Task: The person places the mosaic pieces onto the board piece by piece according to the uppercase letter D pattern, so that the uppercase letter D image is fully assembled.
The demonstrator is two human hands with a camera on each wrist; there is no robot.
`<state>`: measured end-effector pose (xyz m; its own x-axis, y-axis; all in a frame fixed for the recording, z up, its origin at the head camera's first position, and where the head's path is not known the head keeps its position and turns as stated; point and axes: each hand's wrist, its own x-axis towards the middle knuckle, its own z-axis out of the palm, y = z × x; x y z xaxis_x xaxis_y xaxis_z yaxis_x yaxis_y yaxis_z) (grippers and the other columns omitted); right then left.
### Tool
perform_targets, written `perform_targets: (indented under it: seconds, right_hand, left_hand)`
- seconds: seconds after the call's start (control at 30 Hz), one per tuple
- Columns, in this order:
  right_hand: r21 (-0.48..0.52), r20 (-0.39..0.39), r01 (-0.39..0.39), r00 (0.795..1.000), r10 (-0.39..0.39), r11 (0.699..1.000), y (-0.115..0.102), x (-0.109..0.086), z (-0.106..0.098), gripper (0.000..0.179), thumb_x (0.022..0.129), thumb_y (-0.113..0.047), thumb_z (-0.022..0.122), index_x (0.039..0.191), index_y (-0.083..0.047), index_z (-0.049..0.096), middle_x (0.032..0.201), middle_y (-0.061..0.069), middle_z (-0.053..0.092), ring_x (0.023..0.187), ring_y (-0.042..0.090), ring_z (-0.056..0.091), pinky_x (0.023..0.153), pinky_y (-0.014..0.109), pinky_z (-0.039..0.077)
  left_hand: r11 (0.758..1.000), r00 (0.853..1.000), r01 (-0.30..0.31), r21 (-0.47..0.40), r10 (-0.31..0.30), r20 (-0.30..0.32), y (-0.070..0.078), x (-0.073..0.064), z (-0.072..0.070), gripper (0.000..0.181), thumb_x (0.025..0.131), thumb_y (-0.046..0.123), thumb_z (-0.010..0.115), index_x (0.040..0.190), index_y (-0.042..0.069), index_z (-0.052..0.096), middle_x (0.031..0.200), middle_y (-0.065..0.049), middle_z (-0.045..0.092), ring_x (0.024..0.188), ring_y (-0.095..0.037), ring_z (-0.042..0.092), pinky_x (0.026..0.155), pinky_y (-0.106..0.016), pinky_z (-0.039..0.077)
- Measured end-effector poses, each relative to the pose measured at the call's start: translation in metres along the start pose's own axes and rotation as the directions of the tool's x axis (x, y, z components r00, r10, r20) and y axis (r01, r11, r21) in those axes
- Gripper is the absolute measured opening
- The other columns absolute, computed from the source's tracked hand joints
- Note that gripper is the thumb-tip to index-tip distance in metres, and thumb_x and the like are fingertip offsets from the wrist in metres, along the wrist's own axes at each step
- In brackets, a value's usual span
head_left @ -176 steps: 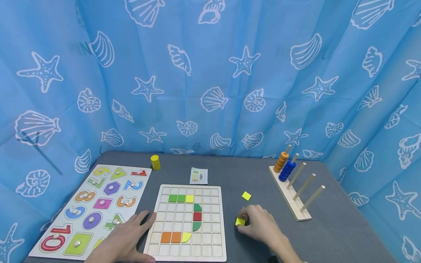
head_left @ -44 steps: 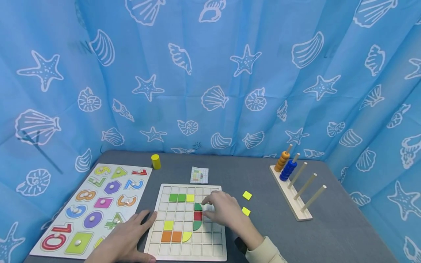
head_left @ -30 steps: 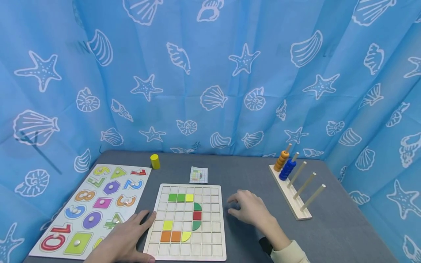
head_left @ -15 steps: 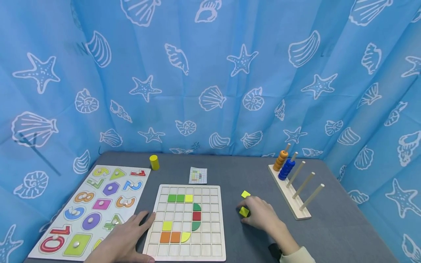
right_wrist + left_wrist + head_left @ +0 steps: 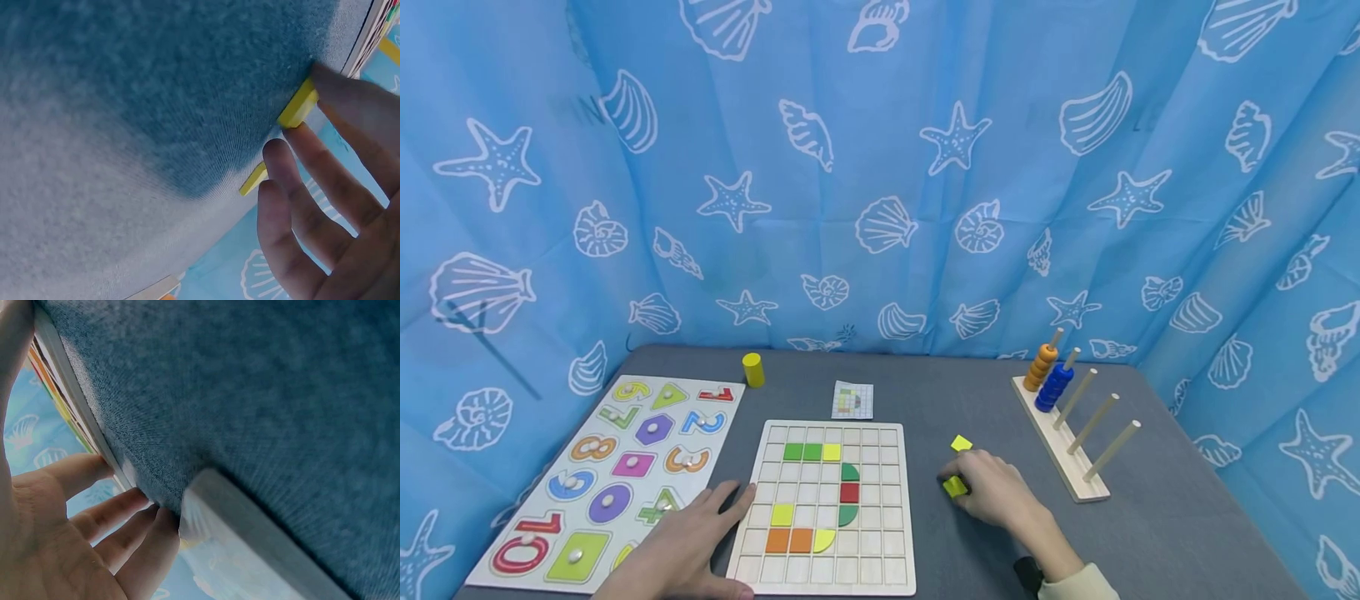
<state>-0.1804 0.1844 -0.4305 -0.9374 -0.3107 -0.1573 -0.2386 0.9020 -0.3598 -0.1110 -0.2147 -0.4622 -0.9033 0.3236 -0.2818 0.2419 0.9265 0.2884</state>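
My left hand (image 5: pixel 688 542) rests with spread fingers at the left edge of the pale wooden grid board (image 5: pixel 870 571), index finger and thumb along its rim. On the right, my right hand (image 5: pixel 998 490) pinches a yellow square tile (image 5: pixel 955 486) between thumb and fingertip, low at the tabletop; the right wrist view shows this yellow tile (image 5: pixel 299 105) too. Just beyond the hand lies a second yellow tile (image 5: pixel 961 443). Set in the grid are green squares (image 5: pixel 802 452), two orange squares (image 5: pixel 790 540), a red square (image 5: pixel 849 493), yellow pieces and green quarter-rounds (image 5: pixel 848 516).
A small printed pattern card (image 5: pixel 853 401) lies behind the grid board. To the left is a number-and-shape puzzle board (image 5: pixel 617 458), with a yellow cylinder (image 5: pixel 754 370) past its far corner. A wooden peg stand (image 5: pixel 1086 487) with orange and blue rings is at right.
A yellow square now sits in the grid above the orange ones. My right hand has gone from the board back to the table on the right and grips another yellow tile. The left hand stays put.
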Motion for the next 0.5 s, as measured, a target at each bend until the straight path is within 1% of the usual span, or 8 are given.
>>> perform_targets:
  seconds: [0.07, 0.13, 0.23, 0.33, 0.5]
  right_hand:
    - [0.001, -0.006, 0.007, 1.000, -0.007, 1.000, -0.0014, 0.0004, 0.0015, 0.026, 0.077, -0.007, 0.087, 0.102, -0.012, 0.081, 0.100, 0.004, 0.078, 0.092, 0.023, 0.071, 0.072, 0.049, 0.058]
    - [0.005, -0.011, 0.016, 1.000, -0.016, 1.000, -0.0028, 0.0006, 0.0034, 0.024, 0.077, -0.013, 0.088, 0.100, -0.012, 0.081, 0.095, 0.001, 0.077, 0.082, 0.016, 0.065, 0.065, 0.043, 0.055]
    - [0.018, -0.013, 0.027, 1.000, -0.027, 0.999, -0.0041, 0.0006, 0.0054, 0.023, 0.078, -0.015, 0.088, 0.099, -0.011, 0.081, 0.089, -0.001, 0.075, 0.073, 0.012, 0.057, 0.060, 0.038, 0.048]
    - [0.031, -0.002, 0.031, 1.000, -0.031, 0.999, -0.0045, 0.0007, 0.0055, 0.023, 0.078, -0.013, 0.088, 0.100, -0.010, 0.081, 0.088, -0.001, 0.075, 0.075, 0.012, 0.060, 0.061, 0.038, 0.050]
    - [0.062, 0.040, 0.020, 0.999, -0.023, 0.998, -0.0044, 0.0014, 0.0039, 0.025, 0.079, -0.005, 0.085, 0.103, -0.008, 0.081, 0.092, 0.002, 0.076, 0.084, 0.016, 0.068, 0.069, 0.043, 0.057]
  left_hand:
    - [1.000, 1.000, -0.003, 0.000, 0.003, -0.004, 0.0000, -0.0002, 0.0001, 0.128, 0.058, 0.088, 0.074, 0.156, 0.012, 0.041, 0.154, -0.024, 0.044, 0.134, -0.047, 0.051, 0.095, -0.076, 0.045]
    - [1.000, 1.000, -0.005, -0.001, 0.005, -0.008, 0.0002, -0.0005, 0.0002, 0.129, 0.058, 0.088, 0.073, 0.156, 0.012, 0.041, 0.154, -0.024, 0.044, 0.134, -0.047, 0.051, 0.095, -0.076, 0.045]
    - [1.000, 1.000, -0.010, -0.004, 0.010, -0.012, 0.0006, -0.0008, 0.0003, 0.129, 0.058, 0.088, 0.073, 0.156, 0.012, 0.041, 0.154, -0.024, 0.044, 0.134, -0.046, 0.051, 0.095, -0.076, 0.045]
    - [1.000, 1.000, -0.014, -0.004, 0.014, -0.017, 0.0007, -0.0012, 0.0007, 0.128, 0.058, 0.088, 0.073, 0.156, 0.012, 0.041, 0.153, -0.024, 0.045, 0.133, -0.046, 0.052, 0.095, -0.076, 0.046]
    - [1.000, 0.999, -0.020, 0.003, 0.020, -0.027, -0.0002, -0.0016, 0.0011, 0.128, 0.058, 0.089, 0.073, 0.156, 0.013, 0.042, 0.152, -0.023, 0.046, 0.132, -0.046, 0.053, 0.094, -0.075, 0.047]
